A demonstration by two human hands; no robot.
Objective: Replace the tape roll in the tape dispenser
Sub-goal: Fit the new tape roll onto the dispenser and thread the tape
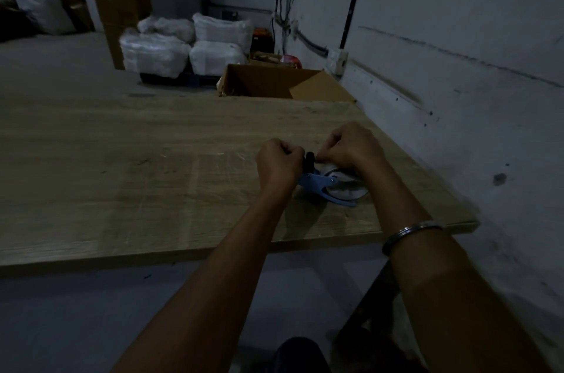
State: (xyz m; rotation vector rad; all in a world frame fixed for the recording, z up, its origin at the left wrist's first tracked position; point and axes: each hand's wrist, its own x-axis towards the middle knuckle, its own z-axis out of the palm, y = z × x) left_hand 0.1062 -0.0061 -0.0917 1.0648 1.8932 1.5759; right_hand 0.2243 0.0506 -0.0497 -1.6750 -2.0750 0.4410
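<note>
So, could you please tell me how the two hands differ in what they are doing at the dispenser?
The left hand grips the black handle; the right hand pinches at the tape roll. The right forearm wears a bangle; the left is bare. Both have curled fingers.

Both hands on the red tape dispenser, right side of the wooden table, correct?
Not quite: in the head view the tape dispenser is blue, not red. Both the left hand and right hand are on it, right side of the wooden table.
</note>
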